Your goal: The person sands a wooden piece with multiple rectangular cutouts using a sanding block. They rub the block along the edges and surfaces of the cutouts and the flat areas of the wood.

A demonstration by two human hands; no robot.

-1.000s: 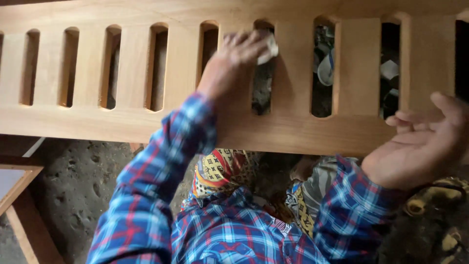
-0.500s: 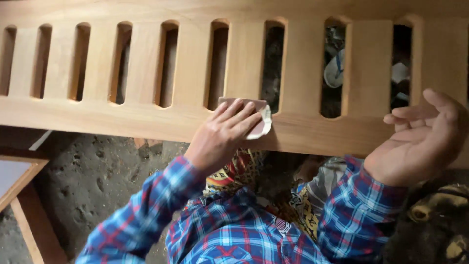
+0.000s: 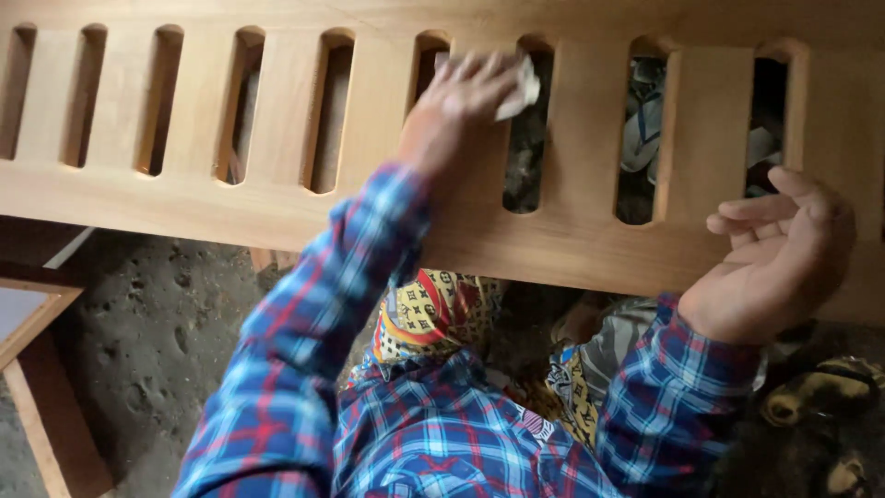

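Wood fills the top of the view: a pale slatted panel (image 3: 277, 207) runs from the left edge to the right, with a row of tall round-ended slots cut through it and a plain rail along its bottom edge. At the far left, below the panel, the corner of a second wooden frame (image 3: 37, 387) lies on the rough grey floor (image 3: 157, 323).

Near the middle, the left hand (image 3: 456, 101), in a blue and red plaid sleeve (image 3: 313, 350), reaches up to the top ends of the slats. Its fingers are curled around a small folded piece of pale sandpaper (image 3: 524, 88) and press it flat against the slat between two slots; the hand is blurred, so the exact grip on the sheet cannot be told. The sandpaper sits high on the panel, just under the top rail, a little right of centre.

Through the slots to the right, grey sandals (image 3: 645, 138) and other dark items show behind the panel, too dim to name.

At the right, the right hand (image 3: 784, 249) rests against the panel's bottom rail, palm turned inward, fingers loosely bent and together, holding nothing. Beneath both arms, patterned yellow and red fabric (image 3: 433, 309) covers the person's lap.
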